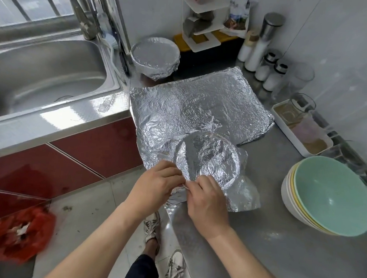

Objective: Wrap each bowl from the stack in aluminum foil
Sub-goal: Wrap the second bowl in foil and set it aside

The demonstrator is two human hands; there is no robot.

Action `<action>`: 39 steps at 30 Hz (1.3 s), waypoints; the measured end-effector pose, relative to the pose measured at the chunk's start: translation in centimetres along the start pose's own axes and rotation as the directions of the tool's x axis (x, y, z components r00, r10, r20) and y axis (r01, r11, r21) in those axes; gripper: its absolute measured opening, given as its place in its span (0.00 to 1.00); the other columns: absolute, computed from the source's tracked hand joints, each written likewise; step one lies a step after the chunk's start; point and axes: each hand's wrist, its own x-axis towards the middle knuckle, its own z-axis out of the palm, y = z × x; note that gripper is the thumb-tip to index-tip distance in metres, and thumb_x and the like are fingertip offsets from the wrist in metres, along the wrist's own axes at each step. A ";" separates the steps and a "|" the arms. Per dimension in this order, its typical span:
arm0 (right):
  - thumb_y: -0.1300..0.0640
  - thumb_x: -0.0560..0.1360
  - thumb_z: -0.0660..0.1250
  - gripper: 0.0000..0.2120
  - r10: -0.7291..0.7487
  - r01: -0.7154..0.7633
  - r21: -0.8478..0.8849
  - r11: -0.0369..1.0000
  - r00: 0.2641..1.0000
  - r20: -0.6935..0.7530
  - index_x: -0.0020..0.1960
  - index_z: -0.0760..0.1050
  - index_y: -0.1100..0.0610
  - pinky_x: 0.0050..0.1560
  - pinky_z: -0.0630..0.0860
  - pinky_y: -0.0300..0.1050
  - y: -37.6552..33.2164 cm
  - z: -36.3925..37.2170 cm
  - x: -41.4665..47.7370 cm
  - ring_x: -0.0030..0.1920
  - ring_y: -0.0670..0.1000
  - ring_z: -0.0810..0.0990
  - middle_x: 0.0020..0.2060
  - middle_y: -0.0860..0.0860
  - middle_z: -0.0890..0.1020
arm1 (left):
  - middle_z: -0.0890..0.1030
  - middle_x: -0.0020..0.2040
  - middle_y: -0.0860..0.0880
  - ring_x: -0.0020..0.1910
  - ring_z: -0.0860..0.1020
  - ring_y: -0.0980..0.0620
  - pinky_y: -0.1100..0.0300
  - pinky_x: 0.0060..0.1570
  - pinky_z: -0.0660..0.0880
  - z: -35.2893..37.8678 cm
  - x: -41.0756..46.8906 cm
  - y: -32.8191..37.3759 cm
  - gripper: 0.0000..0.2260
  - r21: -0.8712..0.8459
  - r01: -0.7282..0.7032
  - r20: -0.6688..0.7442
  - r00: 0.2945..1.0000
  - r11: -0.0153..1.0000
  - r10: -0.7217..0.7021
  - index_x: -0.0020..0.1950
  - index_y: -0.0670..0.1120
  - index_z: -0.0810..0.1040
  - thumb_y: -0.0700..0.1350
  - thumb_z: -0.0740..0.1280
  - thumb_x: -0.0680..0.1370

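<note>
Bowl [207, 160] under foil [245, 197] (two-handed grip [185, 185])

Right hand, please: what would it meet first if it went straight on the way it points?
Likely the left hand, just ahead of the right hand across the foil both pinch; depth is unclear.

Left hand [153, 185] and right hand [207, 198] together, forearms outstretched, fingers pinched.
</note>
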 end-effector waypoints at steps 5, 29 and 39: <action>0.56 0.75 0.70 0.04 -0.024 0.012 0.102 0.995 0.992 0.120 0.48 0.81 0.56 0.41 0.75 0.45 0.8 -2.2 0.6 0.42 0.51 0.75 0.40 0.49 0.76 | 0.83 0.48 0.51 0.53 0.77 0.48 0.58 0.52 0.75 -0.3 -0.1 -0.1 0.05 0.008 0.009 0.003 1.000 1.000 -0.009 0.48 0.44 0.84 0.37 0.71 0.74; 0.66 0.69 0.68 0.07 -0.184 0.178 -0.159 0.971 0.983 -0.026 0.35 0.73 0.58 0.39 0.65 0.49 3.5 -3.5 0.7 0.35 0.56 0.69 0.33 0.53 0.70 | 0.83 0.46 0.50 0.49 0.74 0.49 0.61 0.48 0.73 0.9 2.1 2.5 0.12 0.020 -0.058 -0.103 0.993 0.998 0.059 0.46 0.44 0.85 0.40 0.62 0.81; 0.57 0.70 0.73 0.07 0.011 -0.003 -0.111 0.994 0.997 0.074 0.42 0.75 0.54 0.43 0.68 0.47 -0.6 -1.4 1.1 0.40 0.53 0.73 0.38 0.49 0.74 | 0.84 0.53 0.51 0.57 0.76 0.51 0.58 0.56 0.74 -1.6 2.3 1.8 0.19 -0.045 0.135 0.036 0.990 0.990 -0.133 0.50 0.45 0.85 0.38 0.56 0.70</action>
